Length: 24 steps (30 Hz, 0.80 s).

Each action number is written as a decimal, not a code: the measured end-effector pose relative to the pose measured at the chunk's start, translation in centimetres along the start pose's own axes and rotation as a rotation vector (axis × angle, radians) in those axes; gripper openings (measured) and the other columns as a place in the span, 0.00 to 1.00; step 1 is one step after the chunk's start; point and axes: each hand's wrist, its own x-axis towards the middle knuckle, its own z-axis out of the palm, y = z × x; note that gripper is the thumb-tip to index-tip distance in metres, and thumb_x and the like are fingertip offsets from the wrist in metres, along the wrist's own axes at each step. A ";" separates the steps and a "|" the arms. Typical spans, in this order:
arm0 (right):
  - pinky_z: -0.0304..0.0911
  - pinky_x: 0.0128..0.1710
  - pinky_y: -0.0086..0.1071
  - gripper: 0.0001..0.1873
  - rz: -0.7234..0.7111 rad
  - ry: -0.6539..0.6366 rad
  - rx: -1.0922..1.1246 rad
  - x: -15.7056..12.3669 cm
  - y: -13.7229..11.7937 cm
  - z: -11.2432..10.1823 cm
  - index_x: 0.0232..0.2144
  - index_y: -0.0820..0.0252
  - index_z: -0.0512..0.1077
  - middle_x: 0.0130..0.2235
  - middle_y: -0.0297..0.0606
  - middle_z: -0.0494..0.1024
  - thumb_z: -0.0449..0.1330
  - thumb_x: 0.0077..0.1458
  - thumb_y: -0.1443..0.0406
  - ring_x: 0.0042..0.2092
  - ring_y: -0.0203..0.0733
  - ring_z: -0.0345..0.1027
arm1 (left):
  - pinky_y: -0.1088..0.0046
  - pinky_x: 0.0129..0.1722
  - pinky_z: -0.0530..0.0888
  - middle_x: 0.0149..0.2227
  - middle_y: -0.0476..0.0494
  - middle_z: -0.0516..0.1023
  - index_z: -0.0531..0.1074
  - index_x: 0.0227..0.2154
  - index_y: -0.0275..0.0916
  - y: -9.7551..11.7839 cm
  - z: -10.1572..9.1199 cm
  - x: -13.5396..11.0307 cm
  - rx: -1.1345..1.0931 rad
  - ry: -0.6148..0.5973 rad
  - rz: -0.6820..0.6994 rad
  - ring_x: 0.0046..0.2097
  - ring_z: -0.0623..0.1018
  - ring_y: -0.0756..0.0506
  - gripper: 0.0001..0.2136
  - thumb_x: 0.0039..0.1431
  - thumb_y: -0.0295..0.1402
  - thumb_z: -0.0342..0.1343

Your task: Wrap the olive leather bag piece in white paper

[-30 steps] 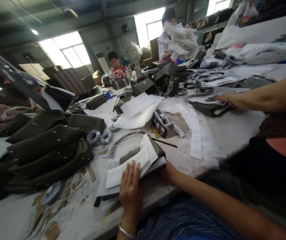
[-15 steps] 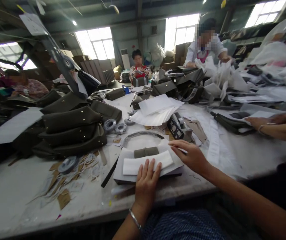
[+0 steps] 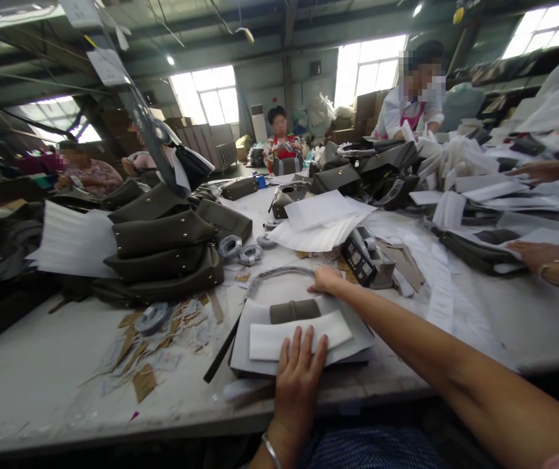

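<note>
In front of me a dark handbag (image 3: 238, 373) lies flat near the table edge. A thin white sheet (image 3: 358, 324) covers most of it, with an olive strip (image 3: 294, 311) showing above a folded white foam strip (image 3: 264, 343). My left hand (image 3: 303, 365) rests open on the foam strip, fingers spread and flat. At the far side of the bag, my right hand (image 3: 327, 280) is closed around the right end of the plastic-wrapped handle (image 3: 267, 273); its fingertips are partly hidden. A dark strap (image 3: 219, 357) sticks out on the left.
Stacked olive bags (image 3: 162, 238) stand to the left, near brown tags (image 3: 143, 383) and a wrapped coil (image 3: 153, 318). White sheets (image 3: 326, 218) and a box (image 3: 358, 260) lie beyond. At right, a co-worker's hand (image 3: 538, 254) touches another bag (image 3: 477, 254).
My right hand has moved from the sheet's right corner to the handle and closed on it. My left hand stays on the foam strip. The whole view has shifted slightly.
</note>
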 end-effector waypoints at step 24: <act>0.71 0.37 0.35 0.23 -0.259 0.165 0.679 -1.6 2.8 -5.4 0.36 0.66 0.81 0.32 0.43 0.83 0.64 0.51 0.50 0.34 0.45 0.76 | 0.58 0.60 0.71 0.65 0.49 0.65 0.59 0.64 0.51 -1.0 0.2 0.7 -0.030 -0.002 -0.001 0.65 0.65 0.40 0.22 0.69 0.33 0.47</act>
